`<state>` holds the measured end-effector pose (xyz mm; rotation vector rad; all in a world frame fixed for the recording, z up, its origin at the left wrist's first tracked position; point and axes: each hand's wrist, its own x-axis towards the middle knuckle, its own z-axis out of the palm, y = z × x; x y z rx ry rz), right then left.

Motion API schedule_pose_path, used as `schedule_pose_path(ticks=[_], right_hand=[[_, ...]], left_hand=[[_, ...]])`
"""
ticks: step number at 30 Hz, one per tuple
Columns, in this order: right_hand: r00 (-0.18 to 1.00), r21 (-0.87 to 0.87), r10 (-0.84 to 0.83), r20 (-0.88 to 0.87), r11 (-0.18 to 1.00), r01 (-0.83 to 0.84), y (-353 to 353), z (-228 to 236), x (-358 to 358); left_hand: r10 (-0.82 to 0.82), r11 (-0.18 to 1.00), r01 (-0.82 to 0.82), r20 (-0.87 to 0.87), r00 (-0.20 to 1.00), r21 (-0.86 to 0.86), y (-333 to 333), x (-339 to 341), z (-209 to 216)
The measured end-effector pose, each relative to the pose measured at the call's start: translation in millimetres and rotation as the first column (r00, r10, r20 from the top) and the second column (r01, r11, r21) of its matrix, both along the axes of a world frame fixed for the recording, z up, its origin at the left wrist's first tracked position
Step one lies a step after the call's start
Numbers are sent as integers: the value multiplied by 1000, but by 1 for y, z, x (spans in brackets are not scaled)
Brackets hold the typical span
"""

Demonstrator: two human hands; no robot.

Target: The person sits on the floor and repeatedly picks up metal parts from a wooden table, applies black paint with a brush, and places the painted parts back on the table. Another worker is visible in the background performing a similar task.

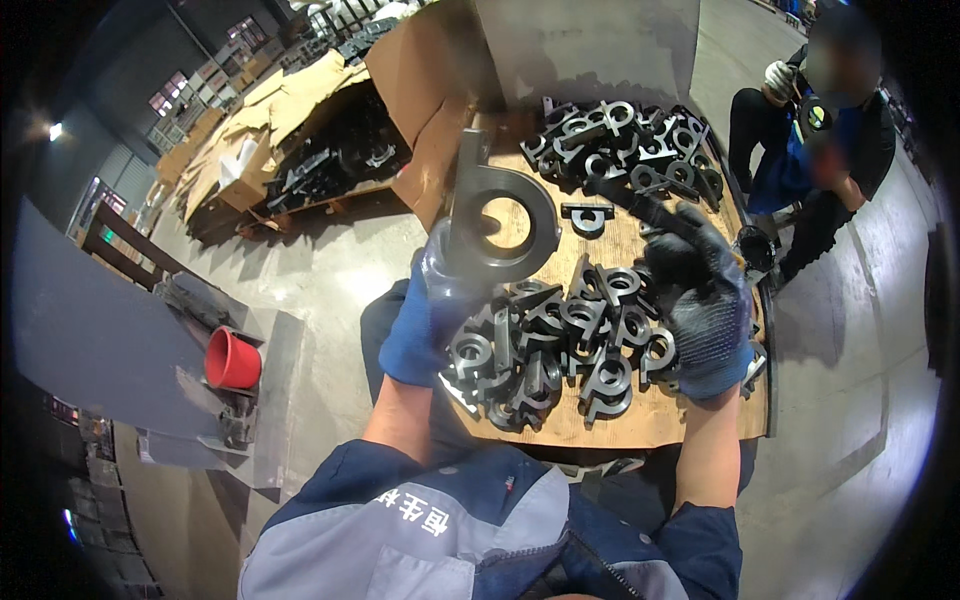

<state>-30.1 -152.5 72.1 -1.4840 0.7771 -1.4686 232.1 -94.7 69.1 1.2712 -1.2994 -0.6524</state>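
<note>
In my left hand (428, 300), gloved with a blue cuff, is a grey metal ring bracket (543, 225), raised above the near pile. It has a thick round ring and a straight flange; motion blurs it and my fingers. My right hand (705, 300), in a dark glove, is closed above the pile's right side. A slim dark tool (640, 205) sticks out from its fingers toward the upper left; its exact kind is unclear. Below lies a near pile of similar brackets (610, 375). One lone bracket (588, 222) lies beyond it, between my hands.
The brackets rest on a brown board (650, 428). A far pile of brackets (640, 150) sits before a grey panel (600, 50). Back left is a cardboard-covered crate of dark parts (330, 165). A red bucket (233, 358) stands left; a co-worker (815, 150) sits at right.
</note>
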Motion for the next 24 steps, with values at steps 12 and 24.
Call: schedule_pose_path(ticks=[12,24], right_hand=[[959,-412,-148,-240,910,38,1,-29,-4],[931,41,-216,-294,970,238,14,-68,-42]], left_hand=[[553,832,-410,512,657,-373,6,20,-34],[306,804,-594,846,437,17,-5,55,-49]])
